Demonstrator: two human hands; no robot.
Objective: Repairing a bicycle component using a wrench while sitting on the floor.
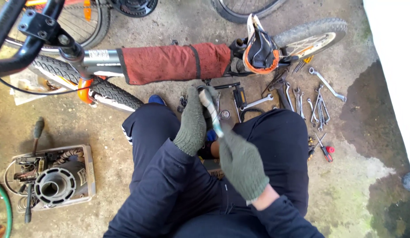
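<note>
A bicycle (103, 61) lies across the concrete floor (354, 189) in front of a seated person in dark blue clothes. Its grey top tube is wrapped in a faded red cloth (174, 62) bound by a thin dark strap, and a small pale label with dark print sits on the bare tube just left of the cloth. The saddle (260, 49), black with an orange and white edge, is at the cloth's right end, with a knobby rear tyre (310, 33) behind it.

At the lower left a shallow pale tray (88, 174) holds a round, ribbed black-and-grey part (55, 187), wires and small dark pieces; its wall carries a small square sticker. A long dark-handled tool (36, 132) lies beside it.

To the right of the saddle, many silver wrenches (317, 105) are spread on the floor, with red-handled pliers (326, 152) nearer the person's knee.

Both hands wear grey-green knit gloves. The left hand (194, 121) is closed around the upper end of a slim silver metal tool (211, 112), and the right hand (242, 165) grips its lower end. The tool is held up over the lap, tilted, its bright shaft showing between the two gloves, just below the red cloth.
</note>
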